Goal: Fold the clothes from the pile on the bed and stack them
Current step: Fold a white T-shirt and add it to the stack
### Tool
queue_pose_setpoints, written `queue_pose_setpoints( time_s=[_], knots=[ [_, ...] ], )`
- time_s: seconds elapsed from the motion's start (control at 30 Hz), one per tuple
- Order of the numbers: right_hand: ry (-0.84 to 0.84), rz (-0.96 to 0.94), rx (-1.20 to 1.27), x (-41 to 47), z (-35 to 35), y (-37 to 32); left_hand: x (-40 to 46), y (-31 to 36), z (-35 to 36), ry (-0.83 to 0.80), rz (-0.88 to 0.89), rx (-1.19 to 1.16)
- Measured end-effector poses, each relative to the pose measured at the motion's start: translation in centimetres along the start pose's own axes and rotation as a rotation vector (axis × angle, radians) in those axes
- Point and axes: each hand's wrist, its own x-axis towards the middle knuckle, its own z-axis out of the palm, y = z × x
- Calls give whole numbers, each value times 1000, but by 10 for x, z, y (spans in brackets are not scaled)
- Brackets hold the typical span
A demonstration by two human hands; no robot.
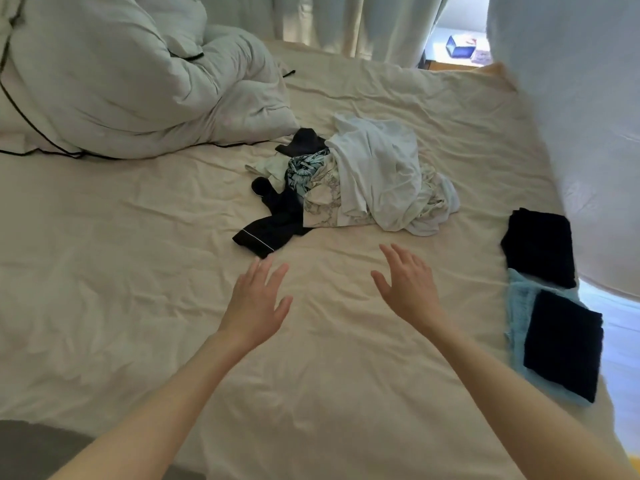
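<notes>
Hands: left hand point(256, 304) and right hand point(408, 289) empty, fingers released, above bed point(138, 271).
Pile: clothes pile point(349, 188) at 12 o'clock.
Next: take navy piped garment point(268, 233) at 11 o'clock, nearest; lift clear, spread flat before folding.
Stack: folded dark items point(540, 247) at 3 o'clock.

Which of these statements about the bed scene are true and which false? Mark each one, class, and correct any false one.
1. Both hands are holding a garment. False: the left hand and right hand are open and hold nothing.
2. A pile of unfolded clothes lies on the bed beyond the hands. True.
3. The folded items lie at the person's left. False: the dark folded garment and the others lie at the right edge.
4. A dark folded piece rests on a light blue item. True.
5. A bunched duvet lies at the far left. True.
</notes>
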Motion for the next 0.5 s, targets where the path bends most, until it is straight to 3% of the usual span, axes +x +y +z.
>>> queue_pose_setpoints(
  time_s=[0.1, 0.2, 0.3, 0.5],
  knots=[
    [-43, 32, -38, 69, 23, 21, 75, -2, 30, -40, -10, 39],
    [-82, 32, -64, 129, 58, 40, 128, -15, 82, -199, -73, 79],
    [-55, 63, -59, 184, 91, 53, 160, -36, 135, -370, -74, 131],
    [-26, 183, 106, 277, 150, 65, 207, -81, 201, -492, 10, 273]
  ],
)
